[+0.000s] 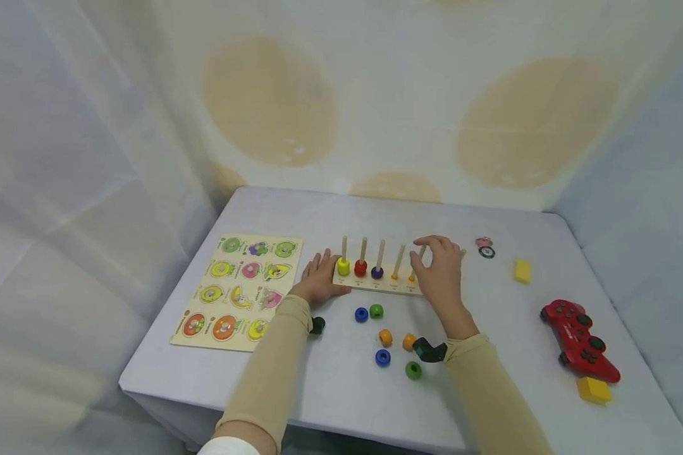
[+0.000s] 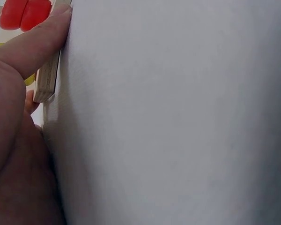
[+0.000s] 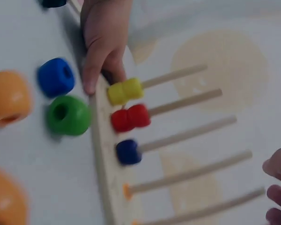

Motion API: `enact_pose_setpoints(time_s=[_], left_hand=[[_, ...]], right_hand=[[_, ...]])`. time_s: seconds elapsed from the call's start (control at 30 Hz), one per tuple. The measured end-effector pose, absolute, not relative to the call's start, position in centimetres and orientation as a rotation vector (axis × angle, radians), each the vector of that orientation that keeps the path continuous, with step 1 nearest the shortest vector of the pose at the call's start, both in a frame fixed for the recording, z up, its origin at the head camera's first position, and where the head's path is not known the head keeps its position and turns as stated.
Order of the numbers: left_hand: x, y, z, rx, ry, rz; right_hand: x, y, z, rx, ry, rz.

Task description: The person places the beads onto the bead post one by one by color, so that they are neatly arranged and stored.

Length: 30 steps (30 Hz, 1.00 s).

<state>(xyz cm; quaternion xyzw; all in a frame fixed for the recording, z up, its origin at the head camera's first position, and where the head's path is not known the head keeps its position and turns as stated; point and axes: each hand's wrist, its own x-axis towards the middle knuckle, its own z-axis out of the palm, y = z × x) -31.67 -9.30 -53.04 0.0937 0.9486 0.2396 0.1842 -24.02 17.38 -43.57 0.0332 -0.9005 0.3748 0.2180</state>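
A wooden peg board [image 1: 375,285] stands in the middle of the table with upright pegs. Two yellow beads [image 3: 125,91] sit on its left peg, two red beads [image 3: 130,117] on the second, one dark blue bead [image 3: 129,152] on the third. My left hand [image 1: 319,281] holds the board's left end, thumb along the front edge and fingers behind. Over the board's right part, my right hand [image 1: 443,275] hovers by a peg, thumb and index finger apart. No bead shows between its fingers [image 3: 280,164], partly cut off in the right wrist view.
Loose blue [image 1: 361,314], green [image 1: 377,311] and orange beads [image 1: 385,337] lie before the board. A fruit puzzle board [image 1: 205,309] lies at left. Rightward are a small pink-and-black item [image 1: 486,248], a yellow block [image 1: 522,271], a red game controller [image 1: 580,341] and another yellow block [image 1: 594,390].
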Motion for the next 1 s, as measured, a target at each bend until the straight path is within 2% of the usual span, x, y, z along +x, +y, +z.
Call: enact_pose_setpoints(time_s=[0.33, 0.5, 0.6, 0.8, 1.0], left_hand=[[-31.6, -9.5, -53.1, 0.259, 2.660, 0.699], [-31.4, -9.5, -52.7, 0.290, 2.665, 0.711], [-31.2, -9.6, -52.3, 0.300, 2.667, 0.709], [-30.8, -9.6, -51.9, 0.312, 2.673, 0.717], [-30.9, -9.5, -52.0, 0.294, 2.680, 0.701]], right_hand=[[-17.6, 23.0, -51.0, -0.015, -2.801, 1.141], [-15.2, 24.4, -52.9, -0.139, -2.846, 1.249], [-14.3, 24.5, -53.0, -0.069, -2.868, 1.266], [-13.2, 24.1, -53.3, 0.244, -2.903, 1.138], [-13.1, 23.4, -53.7, 0.338, -2.885, 0.992]])
